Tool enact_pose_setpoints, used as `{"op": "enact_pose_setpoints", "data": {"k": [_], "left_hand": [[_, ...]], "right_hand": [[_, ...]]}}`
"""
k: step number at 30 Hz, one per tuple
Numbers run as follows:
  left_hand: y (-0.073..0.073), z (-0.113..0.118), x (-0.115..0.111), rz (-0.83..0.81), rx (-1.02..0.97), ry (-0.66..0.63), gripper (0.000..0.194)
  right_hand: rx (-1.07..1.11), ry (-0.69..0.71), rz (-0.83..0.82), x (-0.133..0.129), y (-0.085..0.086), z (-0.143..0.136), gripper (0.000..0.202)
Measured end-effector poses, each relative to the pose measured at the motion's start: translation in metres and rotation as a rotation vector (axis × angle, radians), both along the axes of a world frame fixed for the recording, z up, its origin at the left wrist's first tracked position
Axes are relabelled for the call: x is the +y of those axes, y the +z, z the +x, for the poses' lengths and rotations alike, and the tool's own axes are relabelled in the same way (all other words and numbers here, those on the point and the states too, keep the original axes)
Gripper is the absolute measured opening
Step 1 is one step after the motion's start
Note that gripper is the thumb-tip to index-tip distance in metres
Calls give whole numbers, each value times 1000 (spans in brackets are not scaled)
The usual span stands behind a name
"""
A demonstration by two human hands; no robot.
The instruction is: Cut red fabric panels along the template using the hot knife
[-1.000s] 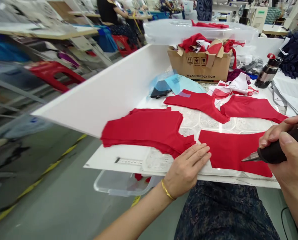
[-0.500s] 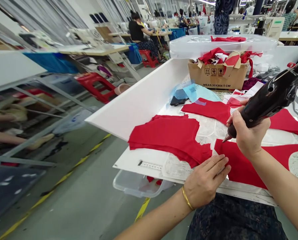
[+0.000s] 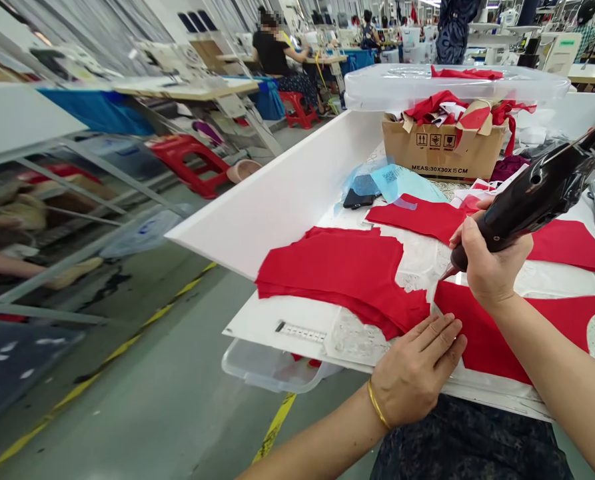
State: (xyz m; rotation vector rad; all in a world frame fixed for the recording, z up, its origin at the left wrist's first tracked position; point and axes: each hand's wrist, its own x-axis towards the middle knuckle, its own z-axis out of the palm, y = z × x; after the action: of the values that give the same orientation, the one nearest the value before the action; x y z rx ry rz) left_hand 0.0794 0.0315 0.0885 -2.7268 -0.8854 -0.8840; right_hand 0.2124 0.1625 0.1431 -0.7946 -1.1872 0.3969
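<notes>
My right hand (image 3: 494, 260) is wrapped round a thick black handheld tool (image 3: 522, 200) with a thin pointed tip. The tip points down and left, at the upper left corner of a cut red fabric piece (image 3: 517, 333); whether it touches the cloth I cannot tell. My left hand (image 3: 420, 363) lies flat, fingers stretched, on the table's front edge and the left edge of that piece. Its fingertips are close to a stack of red fabric pieces (image 3: 332, 270). More red cloth (image 3: 417, 217) lies behind the tool, partly hidden by my right hand.
A cardboard box (image 3: 442, 150) full of red scraps stands at the back, before a clear plastic bin (image 3: 457, 90). A white board (image 3: 277, 193) walls the table's left side. A black phone-like object (image 3: 358, 199) lies by blue film. Below the edge is a clear tub (image 3: 272, 370).
The tool tip has shifted left, from over the red piece to its upper left corner. My left hand stays flat in nearly the same place. The view has shifted slightly.
</notes>
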Motion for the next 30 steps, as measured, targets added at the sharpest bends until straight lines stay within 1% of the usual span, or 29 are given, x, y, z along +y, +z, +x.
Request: {"op": "enact_pose_setpoints", "data": {"k": [2,4,9,11,13,18,20,24,27,30], "left_hand": [[0,0,0,-4,-1,-1,39],[-1,0,-1,-6,-4,-4,38],[-1,1,-2,33,-66,-22,37],[-2,1,-2,46,-83,-23,37],[-3,1,-2,52,-88,-37,35],[-5,-1,-3,66,-90,-70,34],[-4,-1,-3,73,-86,-67,34],[-1,-1,-3,90,-95,-64,35],[2,0,-3,102,-137,-64,34],[3,1,-3,110,-147,-48,33]], "right_hand": [[21,-14,3,0,1,-2,20],[37,2,5,-4,4,-3,19],[64,196,-17,-34,19,-4,15],[80,234,-20,-43,21,-4,16],[91,240,-38,-46,20,-5,16],[77,160,-80,-42,13,-5,14],[83,185,-63,-44,15,-3,14],[75,246,-30,-59,23,7,19],[58,259,-56,-69,25,14,18],[64,287,-98,-72,23,17,17]]}}
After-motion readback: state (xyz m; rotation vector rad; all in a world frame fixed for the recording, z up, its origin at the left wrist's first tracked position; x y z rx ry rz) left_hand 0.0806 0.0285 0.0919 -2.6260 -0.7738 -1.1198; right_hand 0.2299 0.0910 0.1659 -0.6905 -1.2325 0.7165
